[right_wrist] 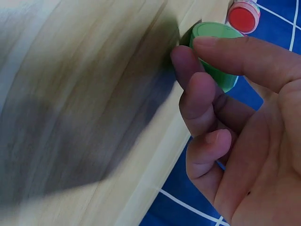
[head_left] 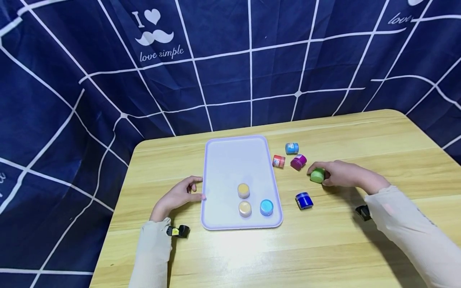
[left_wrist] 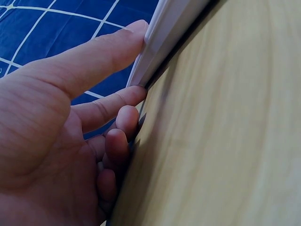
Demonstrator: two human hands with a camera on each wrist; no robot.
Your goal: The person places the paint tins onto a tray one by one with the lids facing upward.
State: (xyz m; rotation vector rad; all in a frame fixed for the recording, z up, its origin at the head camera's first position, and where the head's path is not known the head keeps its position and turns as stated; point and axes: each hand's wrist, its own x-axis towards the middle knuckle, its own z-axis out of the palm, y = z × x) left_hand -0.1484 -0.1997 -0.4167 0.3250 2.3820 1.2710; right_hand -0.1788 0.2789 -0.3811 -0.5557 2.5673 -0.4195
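Note:
My right hand [head_left: 340, 174] pinches a small green paint pot [head_left: 317, 176] between thumb and fingers, right of the tray. In the right wrist view the thumb lies along the flat face of the green pot [right_wrist: 218, 30]. My left hand [head_left: 180, 195] holds the left edge of a pale lilac tray [head_left: 227, 164]. The left wrist view shows the thumb on the tray's rim [left_wrist: 153, 35], the index fingertip low against its side and the other fingers curled. Two yellowish pots [head_left: 243, 191] [head_left: 245, 209] and a light blue pot [head_left: 266, 207] stand on the tray.
Right of the tray lie a red pot [head_left: 279, 161], a blue pot [head_left: 292, 148], a purple pot [head_left: 298, 162] and a dark blue pot [head_left: 304, 201] on the wooden table [head_left: 378, 148]. Dark blue cloth [head_left: 223, 72] with white lines hangs behind the table's back edge.

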